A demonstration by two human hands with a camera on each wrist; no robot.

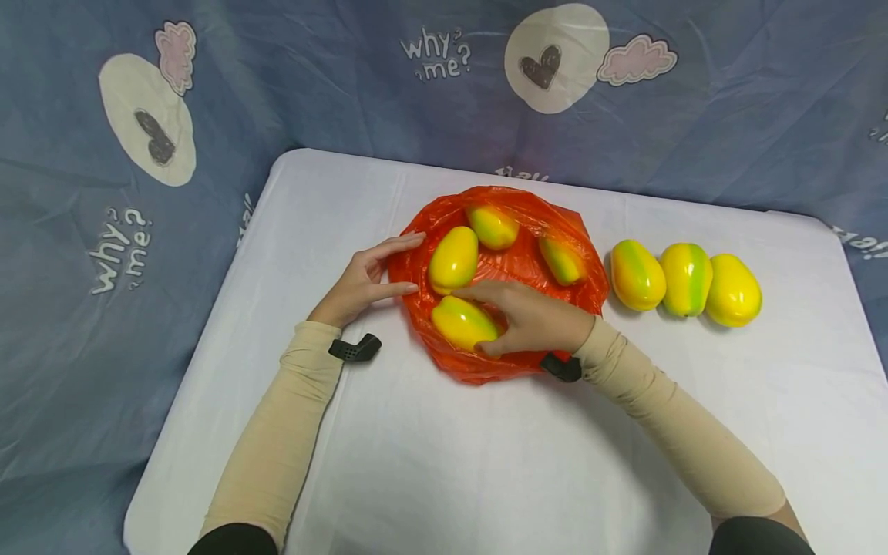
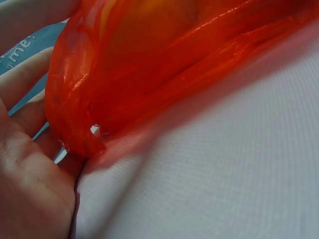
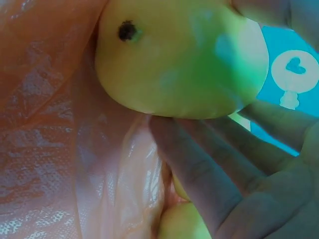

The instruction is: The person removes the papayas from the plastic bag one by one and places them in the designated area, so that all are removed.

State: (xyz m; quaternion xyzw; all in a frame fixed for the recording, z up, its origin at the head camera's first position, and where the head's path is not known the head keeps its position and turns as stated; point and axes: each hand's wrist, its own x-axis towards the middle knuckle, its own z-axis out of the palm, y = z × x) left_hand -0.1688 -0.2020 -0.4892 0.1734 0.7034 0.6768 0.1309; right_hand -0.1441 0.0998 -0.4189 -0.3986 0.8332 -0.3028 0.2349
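A red plastic bag (image 1: 509,270) lies spread wide on the table with several shiny yellow-green mangoes in it. My right hand (image 1: 534,312) reaches into its near side and grips a mango (image 1: 461,324) between thumb and fingers. Seen from the right wrist, that mango (image 3: 179,64) has a dark stem spot and fills the grasp. Close beside it are another mango (image 1: 454,258) and, farther back, one more (image 1: 492,226). My left hand (image 1: 364,277) is at the bag's left rim, fingers extended and thumb apart. In the left wrist view its fingers (image 2: 30,77) lie against the red plastic (image 2: 164,69).
Three more mangoes stand in a row to the right of the bag, the nearest one (image 1: 637,275) close to its rim. A white cloth (image 1: 444,462) covers the table. Behind the far edge hangs a blue printed curtain (image 1: 333,85).
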